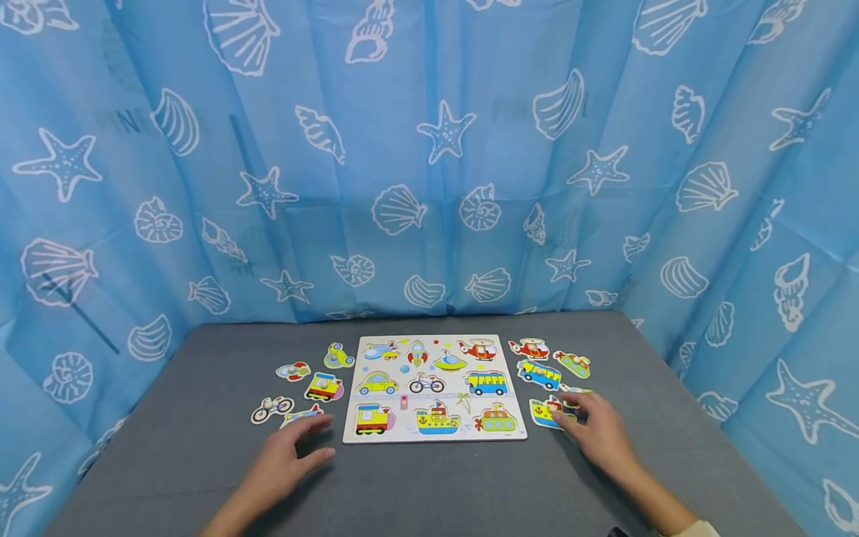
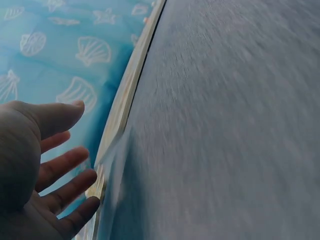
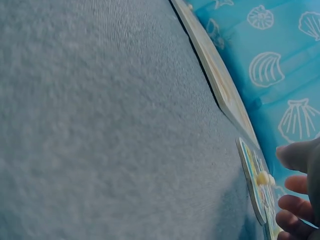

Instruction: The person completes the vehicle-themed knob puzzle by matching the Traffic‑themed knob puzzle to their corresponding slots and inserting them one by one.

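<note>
My right hand is over a wooden ship puzzle piece, partly covering it. In the right wrist view the thumb and fingers are spread apart, beside the ship piece's round knob with a gap between. Another piece peeks out behind that hand, mostly hidden. On the other side, my left hand hovers with relaxed fingers and holds nothing. Nearest to it lies an airplane piece, partly covered by the hand. Between the hands lies the puzzle board, printed with vehicle pictures.
Left of the board lie a bicycle piece, a train piece, a rocket piece and a yellow-green piece. On the right are helicopter, bus and submarine pieces. A blue shell-patterned curtain borders the grey table.
</note>
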{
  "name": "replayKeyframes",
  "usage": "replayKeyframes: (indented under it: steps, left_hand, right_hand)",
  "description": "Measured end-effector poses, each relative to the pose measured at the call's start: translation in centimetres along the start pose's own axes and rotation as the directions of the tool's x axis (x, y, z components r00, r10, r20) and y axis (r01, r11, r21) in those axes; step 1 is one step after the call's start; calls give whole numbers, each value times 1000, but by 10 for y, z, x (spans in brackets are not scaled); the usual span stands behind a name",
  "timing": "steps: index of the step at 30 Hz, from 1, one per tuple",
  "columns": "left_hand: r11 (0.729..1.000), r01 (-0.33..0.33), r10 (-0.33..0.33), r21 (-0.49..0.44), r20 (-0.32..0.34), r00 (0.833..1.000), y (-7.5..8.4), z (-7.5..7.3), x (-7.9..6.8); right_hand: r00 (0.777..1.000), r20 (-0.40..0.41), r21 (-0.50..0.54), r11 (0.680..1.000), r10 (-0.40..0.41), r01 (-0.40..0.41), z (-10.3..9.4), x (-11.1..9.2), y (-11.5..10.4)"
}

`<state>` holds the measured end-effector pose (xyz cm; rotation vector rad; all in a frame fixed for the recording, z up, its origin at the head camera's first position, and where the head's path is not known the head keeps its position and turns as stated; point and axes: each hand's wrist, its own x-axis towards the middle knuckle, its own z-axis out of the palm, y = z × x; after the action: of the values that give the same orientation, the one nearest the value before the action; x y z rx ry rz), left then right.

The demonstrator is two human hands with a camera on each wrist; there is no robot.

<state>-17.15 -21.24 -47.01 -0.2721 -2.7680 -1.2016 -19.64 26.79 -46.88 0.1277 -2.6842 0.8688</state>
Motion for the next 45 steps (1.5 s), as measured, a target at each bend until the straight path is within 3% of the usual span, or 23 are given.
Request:
replayKeyframes:
  steps: [4, 11, 17, 24, 29, 39, 45]
  left_hand:
    - [1000, -12, 12, 12, -4, 1000, 6, 8, 8]
    - [996, -88, 88, 0, -1, 996, 5, 23, 21]
    - [996, -84, 84, 43, 4, 996, 6, 29, 31]
    - [990, -39, 34, 138, 37, 999, 6, 31, 36]
    - [976, -60, 41, 211, 96, 995, 6, 29, 37]
    - [967, -83, 49, 242, 145, 988, 8, 25, 39]
    - [959, -68, 21, 275, 169, 985, 11, 23, 43]
  right_hand:
    - [1000, 13, -25, 1000, -18, 18, 2, 2, 3]
    - [998, 51, -62, 997, -37, 40, 4, 5, 7]
    - [997, 41, -66, 996, -65, 67, 5, 6, 8]
    - [997, 54, -94, 994, -48, 53, 8, 7, 6]
    - [998, 47, -109, 993, -41, 46, 8, 8, 5]
    - [998, 9, -124, 990, -65, 65, 11, 12, 4]
    - [996, -23, -122, 989, -82, 79, 13, 12, 3]
